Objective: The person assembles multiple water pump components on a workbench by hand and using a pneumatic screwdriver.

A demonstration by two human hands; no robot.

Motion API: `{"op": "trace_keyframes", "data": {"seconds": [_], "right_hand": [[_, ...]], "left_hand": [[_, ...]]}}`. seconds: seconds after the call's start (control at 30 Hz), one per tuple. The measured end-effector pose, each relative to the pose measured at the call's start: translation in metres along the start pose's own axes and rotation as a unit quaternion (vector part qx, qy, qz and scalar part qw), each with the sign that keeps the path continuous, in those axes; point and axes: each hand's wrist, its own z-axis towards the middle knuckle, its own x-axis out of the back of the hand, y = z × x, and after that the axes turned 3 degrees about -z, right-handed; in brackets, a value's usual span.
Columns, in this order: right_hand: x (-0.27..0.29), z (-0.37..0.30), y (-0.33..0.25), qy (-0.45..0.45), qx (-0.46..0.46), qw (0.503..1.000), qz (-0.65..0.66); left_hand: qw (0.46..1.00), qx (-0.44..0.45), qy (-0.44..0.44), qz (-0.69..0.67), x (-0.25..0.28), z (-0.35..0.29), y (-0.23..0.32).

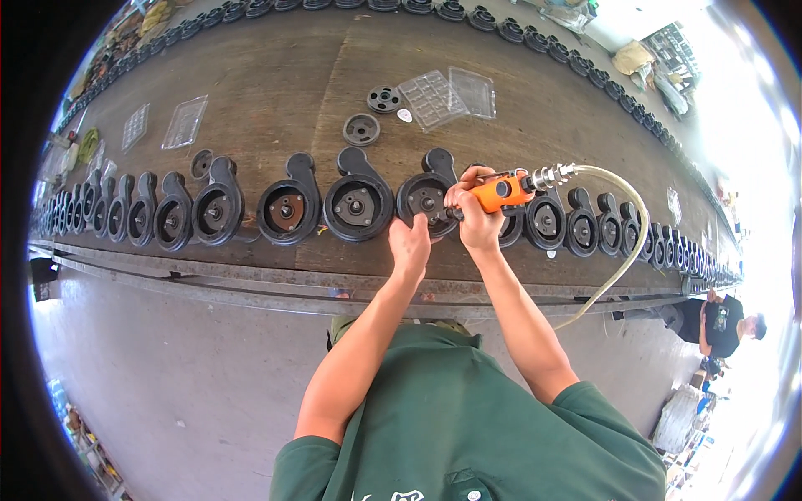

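Note:
My right hand (476,217) is wrapped around an orange air screwdriver (501,194), held almost level. Its tip points left toward a black round housing (424,199) with a short arm at its top. My left hand (409,244) grips that housing's lower rim, thumb uppermost; some of its fingers are hidden. Metal fittings join a clear hose (639,221) to the driver's right end. Just left stands a similar housing (357,207) with a grey plate inside; the housing beyond it (288,209) shows a brown plate. Another housing (545,220) lies right of the driver.
The row of housings curves away along the near edge of a brown worktable (276,100); another row (480,18) lines the far edge. Loose black discs (362,129) and clear plastic trays (430,100) lie mid-table. The hose drops over the near edge. A person (723,326) is at the right.

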Motion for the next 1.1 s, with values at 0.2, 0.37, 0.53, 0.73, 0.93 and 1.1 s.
{"op": "trace_keyframes", "data": {"seconds": [0.2,0.37,0.53,0.73,0.93,1.1], "right_hand": [[-0.001,0.001,0.001,-0.014,-0.01,1.0,-0.005],[0.002,-0.003,0.006,-0.047,-0.002,0.998,-0.038],[-0.002,-0.007,0.007,-0.058,-0.013,0.998,-0.037],[0.002,-0.007,0.013,-0.086,0.036,0.993,-0.073],[-0.001,0.001,0.001,-0.082,0.015,0.993,-0.086],[-0.01,0.005,0.001,-0.049,0.02,0.997,-0.062]], "left_hand": [[0.999,0.012,-0.002,-0.044,-0.004,-0.009,0.014],[0.997,0.011,-0.013,-0.072,-0.007,-0.013,0.019],[1.0,-0.013,0.015,0.011,0.001,-0.001,-0.001],[0.999,0.001,0.031,0.016,-0.002,-0.002,-0.002],[0.999,-0.021,0.025,0.044,-0.006,-0.008,0.012],[0.999,-0.001,0.029,0.021,-0.004,-0.009,0.015]]}}
